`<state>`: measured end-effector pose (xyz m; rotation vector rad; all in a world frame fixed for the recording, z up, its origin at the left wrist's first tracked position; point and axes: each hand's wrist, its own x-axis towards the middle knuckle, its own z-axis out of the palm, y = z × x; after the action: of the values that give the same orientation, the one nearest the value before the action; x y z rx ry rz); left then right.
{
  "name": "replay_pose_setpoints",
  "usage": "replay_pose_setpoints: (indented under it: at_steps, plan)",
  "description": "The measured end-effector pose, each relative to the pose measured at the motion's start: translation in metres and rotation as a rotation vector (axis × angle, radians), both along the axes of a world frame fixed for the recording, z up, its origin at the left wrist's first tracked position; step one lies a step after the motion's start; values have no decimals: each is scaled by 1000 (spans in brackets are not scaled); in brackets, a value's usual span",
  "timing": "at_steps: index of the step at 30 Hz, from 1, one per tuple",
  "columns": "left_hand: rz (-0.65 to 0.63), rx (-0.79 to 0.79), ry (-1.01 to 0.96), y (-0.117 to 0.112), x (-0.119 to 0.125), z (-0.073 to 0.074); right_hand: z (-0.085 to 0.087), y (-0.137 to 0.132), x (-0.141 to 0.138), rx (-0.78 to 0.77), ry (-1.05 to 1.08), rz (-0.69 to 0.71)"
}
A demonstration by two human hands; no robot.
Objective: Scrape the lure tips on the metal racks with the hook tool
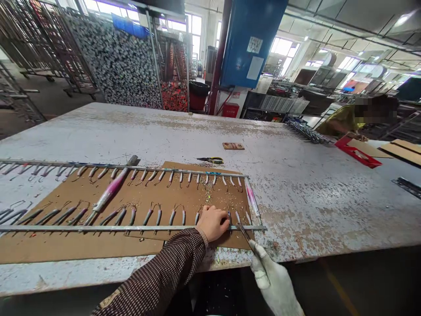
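A long metal rack lies flat, its near rail and far rail both lined with several small coated hooks. Over the near rail, close to its right end, my bare left hand is closed with curled fingers among the hooks; what they grip is hidden. In my white-gloved right hand is a slim dark metal tool, gripped with fingers closed. Its tip meets the near rail just right of my left hand. A pink-and-white crossbar joins the rails at the right end.
Cardboard lies beneath the rack on a worn white table. Beyond the rack are yellow-black pliers and a small wooden block. A co-worker sits at the far right by a red tray.
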<state>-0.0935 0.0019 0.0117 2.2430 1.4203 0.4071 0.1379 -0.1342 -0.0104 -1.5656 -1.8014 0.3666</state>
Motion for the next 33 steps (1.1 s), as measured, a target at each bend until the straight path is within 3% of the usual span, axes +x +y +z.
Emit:
replay_pose_setpoints:
  at_steps: [5, 10, 13, 17, 24, 28, 33]
  plan:
    - [5, 9, -2, 0, 0, 1, 0, 1, 3, 108, 61, -16]
    - [-2, 4, 1, -1, 0, 0, -1, 1, 6, -10, 51, 24]
    - [0, 22, 14, -1, 0, 0, -1, -1, 7, 12, 150, 14]
    - [5, 1, 12, -1, 0, 0, -1, 1, 7, -11, 12, 44]
    - [4, 25, 12, -1, 0, 1, 8, 2, 4, 14, 65, -11]
    - [-17, 9, 15, 0, -1, -1, 2, 4, 8, -63, 80, -34]
    - [-5, 39, 1, 0, -1, -4, -4, 3, 12, -10, 33, -10]
